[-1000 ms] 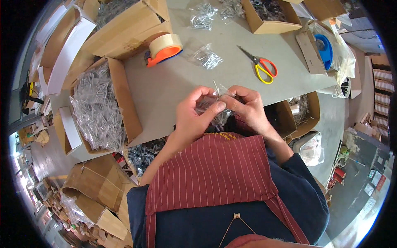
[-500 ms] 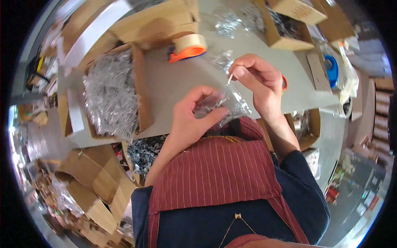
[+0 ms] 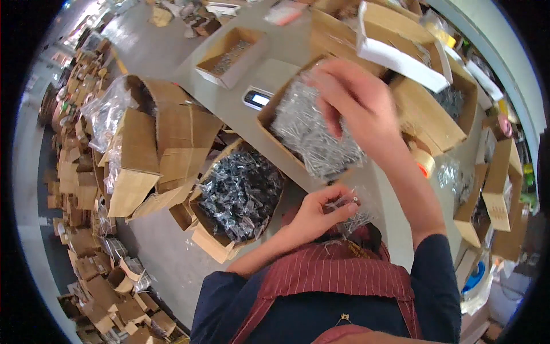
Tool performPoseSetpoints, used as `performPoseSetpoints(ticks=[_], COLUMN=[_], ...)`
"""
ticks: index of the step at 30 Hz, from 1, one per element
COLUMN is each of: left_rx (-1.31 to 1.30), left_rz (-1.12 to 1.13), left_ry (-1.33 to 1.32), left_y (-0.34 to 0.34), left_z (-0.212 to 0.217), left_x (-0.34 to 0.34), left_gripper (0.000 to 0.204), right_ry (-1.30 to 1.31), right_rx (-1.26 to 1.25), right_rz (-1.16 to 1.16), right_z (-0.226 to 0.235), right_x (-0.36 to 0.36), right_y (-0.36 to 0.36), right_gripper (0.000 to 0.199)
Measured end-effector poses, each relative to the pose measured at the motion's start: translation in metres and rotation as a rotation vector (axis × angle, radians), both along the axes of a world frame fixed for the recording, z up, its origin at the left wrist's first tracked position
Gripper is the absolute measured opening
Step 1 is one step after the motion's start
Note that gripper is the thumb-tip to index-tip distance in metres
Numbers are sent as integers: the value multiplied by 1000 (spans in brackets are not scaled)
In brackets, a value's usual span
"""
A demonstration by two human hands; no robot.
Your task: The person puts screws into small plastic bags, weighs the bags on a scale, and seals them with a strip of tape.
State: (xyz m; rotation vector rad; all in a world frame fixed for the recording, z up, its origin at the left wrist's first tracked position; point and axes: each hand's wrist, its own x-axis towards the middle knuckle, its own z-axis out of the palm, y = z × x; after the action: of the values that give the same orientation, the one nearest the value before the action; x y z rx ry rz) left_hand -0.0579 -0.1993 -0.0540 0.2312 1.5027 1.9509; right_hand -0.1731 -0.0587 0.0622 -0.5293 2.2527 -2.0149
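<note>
Low in front of my apron, my left hand (image 3: 322,213) is closed on a small clear plastic bag (image 3: 356,222) with thin metallic pieces showing inside. A small pale tip shows by its thumb and fingers. My right hand (image 3: 358,97) reaches over a cardboard box (image 3: 269,123) filled with a heap of thin, shiny silver-grey pieces (image 3: 312,135). Its fingers bend down over the far part of the heap. Motion blurs that hand, and I cannot make out whether it holds anything.
A carton of dark wrapped parts (image 3: 240,192) stands below the table edge, beside a large open carton (image 3: 186,126). On the table are a small device with a lit screen (image 3: 259,98), a box of small metal parts (image 3: 229,57) and a tape roll (image 3: 423,159). More boxes (image 3: 498,183) stand right.
My view has swung left. My right hand has left the clear bag and the white stick it pinched there, and now reaches over the filled box. My left hand still holds the bag.
</note>
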Motion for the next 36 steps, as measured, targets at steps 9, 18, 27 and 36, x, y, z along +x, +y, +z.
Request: performPoseSetpoints(ticks=[9,18,27,36], left_rx=[-120,-102,-42,-155], left_rz=[212,171,79,149], left_ry=[117,409,430,286], left_y=[-51,-55,-23,-19], left_z=[-16,-32,-14,5], left_x=[-10,-43,-53,-41], left_gripper=[27,23,23,27], right_ry=[721,-19,-74,122], right_rx=[706,1277,1111,105], right_rz=[-521,-352,-265,-458], right_z=[43,-9,-15,27], right_x=[-138,-154,-160,-47], right_y=[-27,220,220,148], right_gripper=[35,43,25,19])
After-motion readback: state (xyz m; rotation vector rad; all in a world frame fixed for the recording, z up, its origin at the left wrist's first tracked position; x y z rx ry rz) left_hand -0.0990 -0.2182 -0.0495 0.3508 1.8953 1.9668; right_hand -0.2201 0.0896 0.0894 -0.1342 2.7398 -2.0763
